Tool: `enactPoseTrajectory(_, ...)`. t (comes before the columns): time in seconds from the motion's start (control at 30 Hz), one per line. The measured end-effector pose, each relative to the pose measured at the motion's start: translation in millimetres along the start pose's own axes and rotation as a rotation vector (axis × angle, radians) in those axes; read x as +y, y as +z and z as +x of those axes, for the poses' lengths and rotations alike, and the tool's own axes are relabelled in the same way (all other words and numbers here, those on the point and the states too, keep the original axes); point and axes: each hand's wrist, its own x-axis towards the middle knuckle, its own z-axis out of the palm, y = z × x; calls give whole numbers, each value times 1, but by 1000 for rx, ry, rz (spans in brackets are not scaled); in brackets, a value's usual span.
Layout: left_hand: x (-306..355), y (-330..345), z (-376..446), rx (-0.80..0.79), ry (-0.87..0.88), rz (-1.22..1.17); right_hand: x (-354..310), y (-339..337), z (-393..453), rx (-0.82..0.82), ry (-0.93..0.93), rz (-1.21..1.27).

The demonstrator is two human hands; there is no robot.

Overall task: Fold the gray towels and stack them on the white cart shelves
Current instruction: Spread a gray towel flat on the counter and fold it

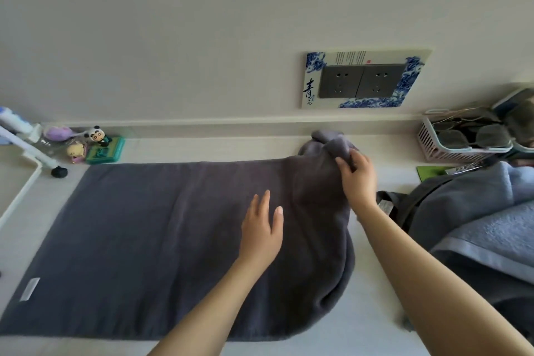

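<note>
Dark gray towel [150, 240] is lying spread across the pale surface [375, 326], flat on the left w/ its right end bunching up into a hump. Plush, heavy-looking fabric, white label near the bottom-left corner. More towels [474, 228] are piling up at right. Left hand [261, 233] is resting flat on the middle, fingers [264, 201] straight, holding nothing. Right hand [358, 179] is pinching the far-right corner. Best approach, imo: keep the left palm anchoring while pulling that corner out taut before folding.

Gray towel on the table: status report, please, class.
Left hand open, flat on gray towel. Right hand pinching its bunched far-right corner. Towel not yet folded. Blue towel pile alongside, right.
</note>
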Motion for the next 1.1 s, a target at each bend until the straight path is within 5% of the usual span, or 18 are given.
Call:
enactPoseTrajectory(0.2, 20, -36, 6, 237, -73, -434, -49, 12, -63, -165, -496, -90)
enactPoseTrajectory(0.33, 2, -63, 9, 147, -174, -688, -47, 33, -107, -384, -597, -135)
enactPoseTrajectory(0.47, -20, -80, -2, -52, -147, -545, -36, 49, -141, -525, -549, -67)
enactPoseTrajectory(0.57, -44, -80, -4, -183, -198, -493, -30, 52, -152, -382, -443, -50)
enactPoseTrajectory(0.7, -55, -76, -2, -247, -223, -453, -26, 47, -137, -175, -383, -325)
enactPoseTrajectory(0.87, -48, -73, 2, -312, -143, -413, -13, 35, -118, -506, -220, -528)
enactPoseTrajectory(1.1, -32, -57, 0, -468, -1, -368, -6, 17, -119, -492, -8, -273)
